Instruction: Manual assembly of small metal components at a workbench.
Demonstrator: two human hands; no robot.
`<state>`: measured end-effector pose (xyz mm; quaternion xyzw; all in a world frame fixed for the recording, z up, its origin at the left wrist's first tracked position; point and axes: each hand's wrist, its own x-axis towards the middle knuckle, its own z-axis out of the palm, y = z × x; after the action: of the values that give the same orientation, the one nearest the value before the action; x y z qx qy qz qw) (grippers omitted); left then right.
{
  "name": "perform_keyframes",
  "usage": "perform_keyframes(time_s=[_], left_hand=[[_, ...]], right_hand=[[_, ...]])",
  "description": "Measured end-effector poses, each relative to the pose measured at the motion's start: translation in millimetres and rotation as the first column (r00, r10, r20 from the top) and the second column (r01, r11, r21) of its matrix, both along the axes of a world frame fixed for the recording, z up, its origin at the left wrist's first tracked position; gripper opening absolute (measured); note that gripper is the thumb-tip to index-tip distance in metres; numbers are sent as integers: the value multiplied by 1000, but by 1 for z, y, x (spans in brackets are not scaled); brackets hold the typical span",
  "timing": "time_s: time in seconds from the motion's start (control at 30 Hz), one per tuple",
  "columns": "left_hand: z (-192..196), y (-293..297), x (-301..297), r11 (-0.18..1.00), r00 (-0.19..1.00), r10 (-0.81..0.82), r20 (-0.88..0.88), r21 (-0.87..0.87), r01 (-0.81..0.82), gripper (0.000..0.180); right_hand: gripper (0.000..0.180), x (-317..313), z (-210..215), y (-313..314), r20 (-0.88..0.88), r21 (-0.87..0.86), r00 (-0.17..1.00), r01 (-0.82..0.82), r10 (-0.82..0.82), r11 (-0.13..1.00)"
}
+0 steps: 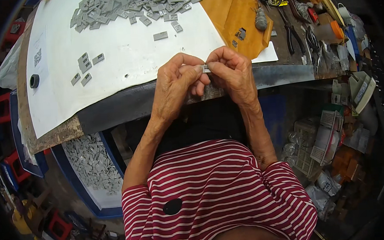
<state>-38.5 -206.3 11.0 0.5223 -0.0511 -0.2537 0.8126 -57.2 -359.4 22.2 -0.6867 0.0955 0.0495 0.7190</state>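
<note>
Between the fingertips of both hands, just over the table's near edge, is a small grey rectangular piece (205, 69). My left hand (178, 79) pinches its left end with thumb and forefinger, the other fingers curled below. My right hand (234, 73) grips the right end the same way, hiding much of it. Beyond the hands, a big heap of similar grey pieces (128, 7) lies on the white sheet (122, 54). One loose piece (161, 35) rests in front of the heap, and a small group of pieces (84, 63) lies to the left.
Brown paper (227, 12) covers the table's right part, with pliers (291, 37) and other tools beyond it. A black ring (34, 81) sits at the left. Below the table, a blue tray (114, 211) holds many grey pieces. Plastic baskets (324, 134) stand at lower right.
</note>
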Motion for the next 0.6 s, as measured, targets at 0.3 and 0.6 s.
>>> perform_keyframes(time_s=[0.3,0.6], left_hand=[[0,-1,1,999,999,-30,-21,-18,29,18],[3,-3,-2,971,974,-13,226,236,-42,16]], right_hand=[[6,3,1,0,-5,-45,999,36,-37,998],[6,5,1,-6,-28,61,999,21,-19,998]])
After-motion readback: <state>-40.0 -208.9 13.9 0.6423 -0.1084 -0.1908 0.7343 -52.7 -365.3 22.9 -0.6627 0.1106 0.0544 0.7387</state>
